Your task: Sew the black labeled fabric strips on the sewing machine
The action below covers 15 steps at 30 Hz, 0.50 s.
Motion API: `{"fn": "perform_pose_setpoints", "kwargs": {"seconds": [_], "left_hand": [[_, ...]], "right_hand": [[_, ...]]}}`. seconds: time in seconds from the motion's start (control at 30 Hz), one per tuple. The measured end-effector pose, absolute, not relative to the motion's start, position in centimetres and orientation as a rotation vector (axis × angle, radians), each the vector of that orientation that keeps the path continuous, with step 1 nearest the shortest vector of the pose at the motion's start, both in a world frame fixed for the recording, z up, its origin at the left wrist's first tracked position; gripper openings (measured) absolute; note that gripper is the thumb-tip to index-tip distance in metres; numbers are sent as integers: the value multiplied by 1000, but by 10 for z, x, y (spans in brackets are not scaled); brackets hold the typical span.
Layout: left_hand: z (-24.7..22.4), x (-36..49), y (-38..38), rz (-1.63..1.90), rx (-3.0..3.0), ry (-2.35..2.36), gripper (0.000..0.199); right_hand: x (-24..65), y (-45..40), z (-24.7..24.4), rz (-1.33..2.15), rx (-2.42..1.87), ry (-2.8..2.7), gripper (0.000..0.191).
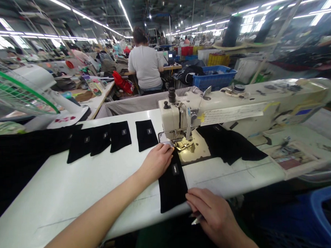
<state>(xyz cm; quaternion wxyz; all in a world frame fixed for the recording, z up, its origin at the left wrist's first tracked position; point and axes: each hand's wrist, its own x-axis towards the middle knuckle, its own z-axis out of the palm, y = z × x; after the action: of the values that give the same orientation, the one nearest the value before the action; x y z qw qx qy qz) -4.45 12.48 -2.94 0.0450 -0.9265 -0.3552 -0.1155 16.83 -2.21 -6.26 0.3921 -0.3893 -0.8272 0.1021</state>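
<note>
Head view: a long white sewing table (75, 192) is running across the frame, with a garment floor stretching behind it.
Sewing machine: the white machine (235, 107) is sitting on the table's right half, its needle end (179, 132) lit over the shiny plate (195, 152).
Co-worker: a person in a light shirt (145, 65) is sitting well behind the table, back turned.
Finished-looking row: four small black labelled pieces (106, 138) are lying side by side to the left of the needle; a dark heap (230, 145) is lying to its right.
Black fabric piece: the labelled piece (173, 183) is lying flat, its far end just under the presser foot (184, 145), its near end reaching the table edge.
Left hand: the left hand (157, 162) is resting flat on the piece's upper left corner, fingers held together and pressing down beside the foot.
Right hand: the right hand (212, 214) is touching the piece's lower right corner, fingers curled together; a thin pale tool (197, 220) is poking out beneath it, though how it is gripped cannot be told.
Doing it well: judging by this, both hands should be keeping the piece taut and square to the foot, with fingertips staying clear of the needle.
</note>
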Motion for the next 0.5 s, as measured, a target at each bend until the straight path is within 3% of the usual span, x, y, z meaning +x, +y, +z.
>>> {"fn": "perform_pose_setpoints", "kwargs": {"seconds": [0.5], "left_hand": [[-29, -47, 132, -370, -2866, -1090, 22]], "right_hand": [[163, -22, -69, 238, -1004, -2067, 39]]}}
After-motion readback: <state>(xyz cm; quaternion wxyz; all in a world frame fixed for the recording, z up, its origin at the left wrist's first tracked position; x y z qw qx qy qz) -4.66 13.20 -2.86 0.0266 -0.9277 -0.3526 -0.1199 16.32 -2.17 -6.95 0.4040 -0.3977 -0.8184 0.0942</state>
